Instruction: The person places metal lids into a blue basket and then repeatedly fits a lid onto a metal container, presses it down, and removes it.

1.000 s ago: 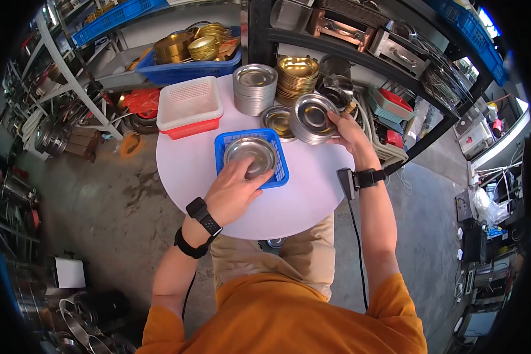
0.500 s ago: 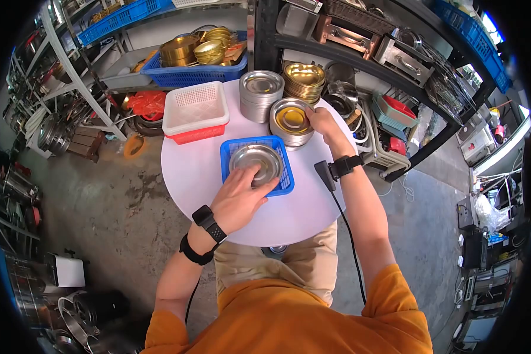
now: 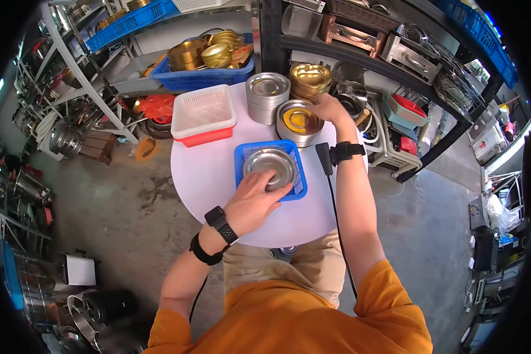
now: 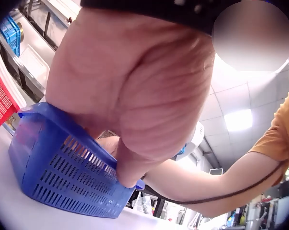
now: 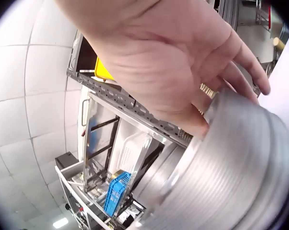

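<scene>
My left hand (image 3: 255,203) rests its fingers on a round silver plate (image 3: 281,164) in a blue basket (image 3: 240,154). The left wrist view shows the thumb outside the rim of the basket (image 4: 82,177); the plate is hidden there. At the back right of the round table, my right hand (image 3: 331,111) touches the far right rim of a stack of silver plates (image 3: 304,139), its centre yellowish. In the right wrist view, the thumb of my right hand (image 5: 182,67) lies against the blurred stack (image 5: 235,158), with the other fingers extended and spread.
Behind stand a taller silver plate stack (image 3: 264,110) and a stack of gold dishes (image 3: 308,88). White and red baskets (image 3: 203,109) sit at the table's back left. A cream crate (image 3: 395,158) adjoins the right side; shelves line the back.
The plate stack held tilted in my right hand has come down to the left, onto the gold-centred dish's spot. My right hand has shifted to its far right rim. My left hand stays on the basket's plate.
</scene>
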A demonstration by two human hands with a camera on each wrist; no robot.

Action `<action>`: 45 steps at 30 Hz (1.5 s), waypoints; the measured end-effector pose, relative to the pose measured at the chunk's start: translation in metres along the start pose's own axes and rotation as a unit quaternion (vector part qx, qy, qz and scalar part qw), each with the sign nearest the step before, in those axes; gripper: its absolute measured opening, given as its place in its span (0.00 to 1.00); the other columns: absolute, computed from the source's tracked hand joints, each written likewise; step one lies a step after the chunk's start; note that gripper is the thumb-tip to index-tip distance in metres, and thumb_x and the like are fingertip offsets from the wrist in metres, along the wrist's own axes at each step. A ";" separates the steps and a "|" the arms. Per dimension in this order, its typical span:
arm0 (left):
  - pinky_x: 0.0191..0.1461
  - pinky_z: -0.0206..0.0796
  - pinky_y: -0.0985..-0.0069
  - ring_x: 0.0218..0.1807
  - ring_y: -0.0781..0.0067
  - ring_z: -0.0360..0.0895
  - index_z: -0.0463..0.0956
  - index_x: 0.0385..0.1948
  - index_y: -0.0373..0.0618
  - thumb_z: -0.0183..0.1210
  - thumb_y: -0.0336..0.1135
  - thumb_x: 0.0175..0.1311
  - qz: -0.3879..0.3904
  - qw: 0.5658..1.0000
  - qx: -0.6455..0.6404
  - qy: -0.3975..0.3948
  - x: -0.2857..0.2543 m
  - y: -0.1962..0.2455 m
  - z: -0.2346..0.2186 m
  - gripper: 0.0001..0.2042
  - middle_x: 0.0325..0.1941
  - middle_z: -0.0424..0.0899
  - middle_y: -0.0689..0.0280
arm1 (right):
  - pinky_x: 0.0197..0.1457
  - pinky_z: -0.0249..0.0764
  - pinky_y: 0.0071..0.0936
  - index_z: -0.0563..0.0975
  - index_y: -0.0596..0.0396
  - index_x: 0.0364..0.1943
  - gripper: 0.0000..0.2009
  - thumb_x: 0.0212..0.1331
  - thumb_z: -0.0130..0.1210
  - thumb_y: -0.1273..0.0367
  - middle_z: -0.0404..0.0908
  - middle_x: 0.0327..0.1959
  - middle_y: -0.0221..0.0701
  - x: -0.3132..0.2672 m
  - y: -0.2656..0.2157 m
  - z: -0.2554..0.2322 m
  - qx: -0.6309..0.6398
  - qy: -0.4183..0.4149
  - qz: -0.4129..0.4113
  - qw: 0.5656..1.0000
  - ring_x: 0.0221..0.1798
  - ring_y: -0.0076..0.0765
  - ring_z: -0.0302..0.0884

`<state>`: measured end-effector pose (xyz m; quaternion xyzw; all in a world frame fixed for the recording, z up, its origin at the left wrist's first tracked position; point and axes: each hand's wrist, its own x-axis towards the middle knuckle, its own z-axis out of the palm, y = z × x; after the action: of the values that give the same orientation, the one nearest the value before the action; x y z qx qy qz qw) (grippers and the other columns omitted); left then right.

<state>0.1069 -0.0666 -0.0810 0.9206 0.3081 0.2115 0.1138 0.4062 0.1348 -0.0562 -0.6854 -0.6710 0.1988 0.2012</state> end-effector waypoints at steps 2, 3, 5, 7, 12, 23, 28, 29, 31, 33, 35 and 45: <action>0.75 0.61 0.54 0.70 0.44 0.68 0.76 0.69 0.56 0.66 0.30 0.65 -0.002 1.000 0.010 -0.004 0.002 0.001 -0.002 0.28 0.68 0.69 0.50 | 0.49 0.83 0.37 0.86 0.63 0.45 0.21 0.59 0.67 0.58 0.89 0.46 0.52 0.007 0.003 0.001 0.011 0.068 -0.016 0.997 0.52 0.43 0.89; 0.75 0.61 0.54 0.70 0.44 0.68 0.76 0.69 0.56 0.67 0.33 0.65 -0.004 1.000 -0.001 -0.027 0.003 0.002 -0.007 0.28 0.69 0.69 0.49 | 0.50 0.84 0.39 0.86 0.61 0.49 0.20 0.59 0.68 0.59 0.90 0.45 0.45 0.006 0.003 -0.002 -0.009 0.058 -0.016 0.998 0.51 0.44 0.89; 0.75 0.62 0.54 0.71 0.43 0.68 0.76 0.69 0.56 0.67 0.36 0.66 -0.007 0.999 -0.008 -0.051 0.010 -0.002 -0.020 0.28 0.70 0.69 0.48 | 0.51 0.84 0.43 0.86 0.58 0.51 0.20 0.60 0.68 0.59 0.90 0.45 0.41 0.003 0.004 -0.010 0.044 0.009 0.013 0.999 0.50 0.43 0.89; 0.74 0.63 0.51 0.70 0.38 0.69 0.75 0.68 0.49 0.66 0.43 0.67 0.013 0.999 -0.041 -0.008 0.024 -0.022 -0.040 0.27 0.69 0.70 0.41 | 0.51 0.85 0.51 0.84 0.51 0.54 0.18 0.66 0.65 0.58 0.89 0.44 0.30 0.005 0.009 -0.015 0.115 -0.108 0.071 0.985 0.49 0.41 0.87; 0.71 0.68 0.59 0.67 0.42 0.76 0.68 0.74 0.52 0.63 0.50 0.72 -0.052 0.998 -0.011 -0.034 0.084 -0.083 -0.067 0.31 0.65 0.76 0.40 | 0.50 0.87 0.49 0.85 0.53 0.44 0.17 0.76 0.54 0.54 0.89 0.40 0.29 0.004 0.009 -0.013 0.164 -0.166 0.109 0.966 0.47 0.38 0.87; 0.68 0.73 0.64 0.66 0.51 0.81 0.35 0.84 0.54 0.63 0.51 0.74 -0.146 0.937 -0.196 -0.248 0.158 -0.115 -0.055 0.48 0.62 0.80 0.36 | 0.35 0.84 0.34 0.89 0.59 0.30 0.13 0.61 0.66 0.61 0.89 0.29 0.39 0.010 0.012 -0.008 0.121 -0.093 0.060 0.986 0.30 0.41 0.88; 0.71 0.71 0.63 0.70 0.54 0.77 0.35 0.84 0.55 0.61 0.50 0.76 -0.203 0.909 -0.197 -0.306 0.161 -0.106 -0.063 0.46 0.66 0.77 0.38 | 0.37 0.87 0.35 0.89 0.64 0.31 0.12 0.61 0.65 0.66 0.90 0.32 0.42 0.004 -0.003 -0.011 0.035 -0.072 0.050 0.996 0.30 0.41 0.89; 0.71 0.71 0.63 0.70 0.54 0.77 0.35 0.84 0.55 0.61 0.50 0.76 -0.206 0.908 -0.200 -0.306 0.157 -0.112 -0.060 0.46 0.66 0.77 0.38 | 0.36 0.85 0.36 0.89 0.62 0.31 0.09 0.57 0.65 0.68 0.89 0.31 0.43 0.009 0.001 -0.006 0.052 -0.076 0.064 0.994 0.30 0.42 0.89; 0.72 0.70 0.65 0.73 0.55 0.73 0.33 0.84 0.55 0.60 0.50 0.77 -0.146 0.896 -0.308 -0.284 0.151 -0.126 -0.055 0.46 0.69 0.73 0.37 | 0.36 0.83 0.37 0.90 0.60 0.31 0.08 0.52 0.65 0.71 0.89 0.30 0.44 0.009 -0.001 -0.008 0.067 -0.079 0.079 0.991 0.30 0.43 0.88; 0.72 0.69 0.66 0.72 0.58 0.73 0.36 0.84 0.54 0.61 0.49 0.77 -0.141 0.893 -0.325 -0.278 0.147 -0.132 -0.054 0.45 0.70 0.72 0.41 | 0.38 0.83 0.36 0.89 0.61 0.34 0.10 0.50 0.67 0.69 0.89 0.32 0.44 0.007 -0.003 -0.015 0.048 -0.115 0.067 0.990 0.33 0.43 0.89; 0.72 0.69 0.67 0.72 0.61 0.72 0.40 0.84 0.53 0.61 0.47 0.77 -0.134 0.889 -0.341 -0.273 0.145 -0.135 -0.053 0.43 0.72 0.71 0.45 | 0.39 0.83 0.37 0.89 0.61 0.35 0.12 0.47 0.69 0.69 0.89 0.33 0.44 0.012 0.010 -0.007 0.074 -0.081 0.056 0.992 0.35 0.44 0.89; 0.61 0.73 0.69 0.55 0.62 0.79 0.82 0.60 0.49 0.64 0.36 0.70 0.000 0.986 -0.116 -0.123 0.149 -0.129 -0.051 0.18 0.54 0.79 0.60 | 0.32 0.79 0.27 0.86 0.57 0.38 0.13 0.49 0.75 0.67 0.85 0.28 0.30 0.014 0.013 -0.009 0.016 0.029 -0.027 0.999 0.33 0.33 0.85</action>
<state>0.1236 0.1303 -0.0320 0.9202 0.2650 0.1312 0.2564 0.4222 0.1481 -0.0561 -0.6691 -0.6799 0.1838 0.2372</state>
